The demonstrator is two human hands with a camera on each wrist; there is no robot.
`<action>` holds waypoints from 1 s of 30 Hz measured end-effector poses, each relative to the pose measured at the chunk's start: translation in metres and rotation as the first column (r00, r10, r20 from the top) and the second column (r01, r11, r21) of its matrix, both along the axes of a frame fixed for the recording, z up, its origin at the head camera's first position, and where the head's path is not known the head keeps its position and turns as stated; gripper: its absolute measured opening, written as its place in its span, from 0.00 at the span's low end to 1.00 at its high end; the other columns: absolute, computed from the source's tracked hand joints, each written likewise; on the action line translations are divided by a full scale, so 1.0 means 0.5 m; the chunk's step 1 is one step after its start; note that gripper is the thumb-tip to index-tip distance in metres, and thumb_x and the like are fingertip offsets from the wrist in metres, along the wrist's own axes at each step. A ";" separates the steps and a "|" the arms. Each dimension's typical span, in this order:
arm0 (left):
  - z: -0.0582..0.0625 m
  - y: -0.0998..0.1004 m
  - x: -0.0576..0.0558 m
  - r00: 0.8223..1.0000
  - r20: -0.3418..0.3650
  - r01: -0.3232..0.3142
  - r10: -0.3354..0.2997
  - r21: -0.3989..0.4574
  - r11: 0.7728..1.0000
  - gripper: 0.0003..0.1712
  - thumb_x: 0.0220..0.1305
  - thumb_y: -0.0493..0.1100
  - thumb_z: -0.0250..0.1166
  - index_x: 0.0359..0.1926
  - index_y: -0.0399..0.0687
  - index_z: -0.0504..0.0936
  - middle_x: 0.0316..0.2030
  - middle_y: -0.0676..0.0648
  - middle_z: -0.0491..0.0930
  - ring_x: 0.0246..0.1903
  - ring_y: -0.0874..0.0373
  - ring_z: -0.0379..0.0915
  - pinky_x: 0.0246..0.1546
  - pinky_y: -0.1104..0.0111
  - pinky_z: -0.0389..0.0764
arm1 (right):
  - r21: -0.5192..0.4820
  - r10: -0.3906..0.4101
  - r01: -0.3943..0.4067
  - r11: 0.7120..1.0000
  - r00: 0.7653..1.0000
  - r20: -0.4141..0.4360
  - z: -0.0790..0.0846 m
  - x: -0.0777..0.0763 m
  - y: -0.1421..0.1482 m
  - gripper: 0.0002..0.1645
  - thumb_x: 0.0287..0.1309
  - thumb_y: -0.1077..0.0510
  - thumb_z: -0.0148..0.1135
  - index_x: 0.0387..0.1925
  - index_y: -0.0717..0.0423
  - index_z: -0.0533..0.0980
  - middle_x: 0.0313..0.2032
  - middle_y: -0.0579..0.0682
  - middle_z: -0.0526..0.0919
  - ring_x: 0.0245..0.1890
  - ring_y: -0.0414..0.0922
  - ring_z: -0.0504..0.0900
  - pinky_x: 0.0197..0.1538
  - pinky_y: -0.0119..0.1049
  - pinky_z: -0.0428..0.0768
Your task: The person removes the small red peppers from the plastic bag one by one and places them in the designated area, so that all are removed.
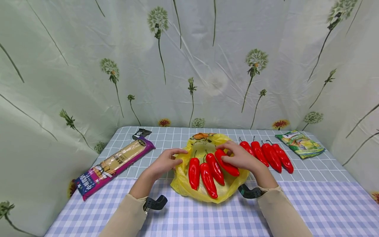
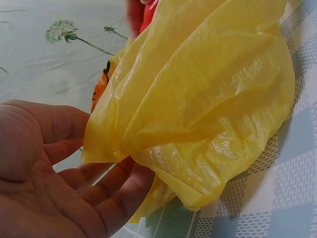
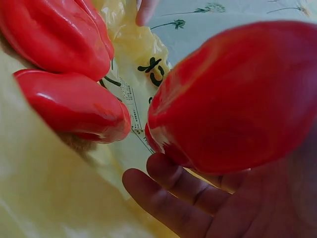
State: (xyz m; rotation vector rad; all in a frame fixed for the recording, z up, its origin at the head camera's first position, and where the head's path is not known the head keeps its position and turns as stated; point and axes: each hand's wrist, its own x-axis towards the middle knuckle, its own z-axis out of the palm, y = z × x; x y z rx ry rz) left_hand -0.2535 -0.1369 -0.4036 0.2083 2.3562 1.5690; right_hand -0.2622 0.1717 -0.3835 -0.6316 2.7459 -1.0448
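A yellow plastic bag (image 1: 181, 187) lies with its mouth spread at the middle of the table. Three red chili peppers (image 1: 208, 181) rest inside it, side by side. At the bag's left rim my left hand (image 1: 166, 162) pinches the thin plastic (image 2: 106, 144) between thumb and fingers. My right hand (image 1: 240, 157) grips another red chili pepper (image 1: 231, 168) over the right part of the bag. Its body fills much of the right wrist view, with fingertips (image 3: 163, 171) under one end.
Several red chili peppers (image 1: 270, 156) lie in a row right of the bag, beside a green packet (image 1: 302, 144). On the left are a long purple noodle packet (image 1: 115, 164) and a small black packet (image 1: 141, 133). A flowered curtain (image 1: 207, 65) hangs behind the table.
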 end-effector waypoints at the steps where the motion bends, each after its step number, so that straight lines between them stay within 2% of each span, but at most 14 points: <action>1: 0.000 0.000 0.000 1.000 0.000 0.000 0.000 0.000 1.000 0.20 0.67 0.36 0.61 0.58 0.51 0.81 0.60 0.44 0.78 0.39 0.54 0.76 0.36 0.69 0.83 | -0.003 0.002 -0.002 1.000 1.000 0.005 0.001 0.000 0.000 0.27 0.56 0.57 0.61 0.59 0.54 0.77 0.53 0.55 0.77 0.41 0.48 0.76 0.37 0.35 0.83; 5: -0.001 -0.002 -0.001 1.000 -0.001 0.000 0.000 0.001 1.000 0.20 0.67 0.36 0.60 0.59 0.51 0.81 0.61 0.44 0.78 0.39 0.54 0.77 0.36 0.69 0.83 | -0.008 0.016 -0.016 1.000 1.000 0.020 0.002 -0.001 0.002 0.25 0.55 0.56 0.63 0.57 0.53 0.78 0.53 0.56 0.77 0.41 0.48 0.76 0.38 0.36 0.84; 15: -0.004 -0.004 -0.003 1.000 0.001 0.003 -0.003 0.005 1.000 0.20 0.67 0.36 0.61 0.59 0.51 0.81 0.60 0.44 0.78 0.40 0.54 0.76 0.37 0.69 0.83 | -0.016 0.061 -0.060 0.998 0.998 0.018 -0.002 -0.004 0.009 0.27 0.54 0.56 0.64 0.57 0.54 0.78 0.62 0.57 0.75 0.45 0.49 0.78 0.43 0.41 0.86; 24: -0.006 -0.007 -0.003 1.000 -0.002 0.006 -0.006 0.008 1.000 0.20 0.67 0.36 0.61 0.59 0.50 0.81 0.60 0.43 0.78 0.40 0.55 0.77 0.37 0.68 0.83 | -0.021 0.043 -0.041 0.999 0.995 0.087 0.004 0.000 0.016 0.28 0.55 0.55 0.65 0.60 0.50 0.75 0.52 0.53 0.80 0.44 0.48 0.78 0.40 0.39 0.86; 30: -0.007 -0.008 -0.004 1.000 -0.012 0.009 -0.009 0.002 1.000 0.20 0.67 0.36 0.61 0.59 0.51 0.81 0.62 0.44 0.76 0.41 0.54 0.77 0.38 0.68 0.84 | -0.023 0.046 -0.044 0.999 0.995 0.089 0.020 0.006 0.023 0.31 0.55 0.54 0.68 0.61 0.50 0.74 0.53 0.54 0.80 0.47 0.49 0.79 0.40 0.39 0.87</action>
